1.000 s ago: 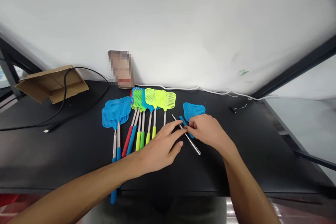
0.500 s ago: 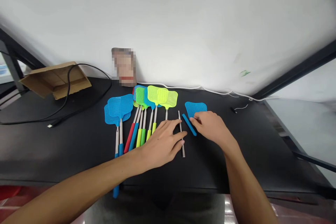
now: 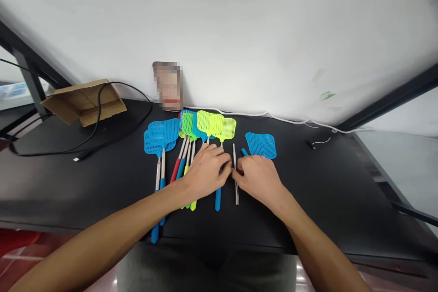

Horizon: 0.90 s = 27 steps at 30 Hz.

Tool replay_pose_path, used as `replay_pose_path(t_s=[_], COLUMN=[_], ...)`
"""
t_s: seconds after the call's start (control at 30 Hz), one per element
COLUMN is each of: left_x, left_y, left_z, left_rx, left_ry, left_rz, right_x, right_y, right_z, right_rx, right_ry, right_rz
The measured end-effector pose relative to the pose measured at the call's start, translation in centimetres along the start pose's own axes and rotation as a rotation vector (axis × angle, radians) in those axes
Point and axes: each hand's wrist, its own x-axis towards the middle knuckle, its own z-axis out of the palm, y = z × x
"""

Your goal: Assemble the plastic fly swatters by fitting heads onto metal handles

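Observation:
My left hand lies over the shafts of several fly swatters, its fingers drawn together; whether it grips anything is hidden. Under it runs a yellow-green fly swatter whose blue handle shows below the hand. Curled fingers of my right hand cross a thin metal tube lying upright in view, and appear closed on it. A loose blue handle is mostly covered by the right hand. Just beyond that hand lies a separate blue swatter head. The fingertips of both hands are close together.
Two blue fly swatters overlap at the left of the pile. An open cardboard box and a black cable occupy the far left. A white cable follows the wall, and a small black connector lies right.
My left hand has drawn back left from the metal tube, its fingers closing. My right hand has moved left over the blue handle to the tube. The view has shifted slightly.

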Motion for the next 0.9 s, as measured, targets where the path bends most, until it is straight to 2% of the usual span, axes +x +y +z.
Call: replay_pose_path(t_s=[0.17,0.33,0.5,0.67,0.8,0.9], left_x=[-0.1,0.0,0.4,0.9,0.9,1.0], left_y=[0.1,-0.1,-0.2,-0.3,-0.4,-0.7], left_z=[0.3,0.3,-0.4,-1.1,-1.0,-1.0], left_rx=[-0.006,-0.080,-0.426,-0.873,-1.024,-1.059], left_ry=[-0.028,-0.027,-0.031,-0.010,0.085,0.195], left_rz=[0.008,0.001,-0.114,-0.227,-0.317,-0.394], right_x=[-0.3,-0.3,-0.2,-0.5,-0.6,-0.4], right_y=[-1.5,-1.1,-0.4,-0.6,-0.2,0.7], right_z=[0.5,0.5,0.4,0.2,-0.2,-0.5], right_rx=[-0.060,-0.058,0.068,0.324,0.357,0.291], right_ry=[-0.033,-0.001,0.161,0.327,0.331,0.290], right_rz=[-0.013,0.025,0.063,-0.058,-0.142,-0.101])
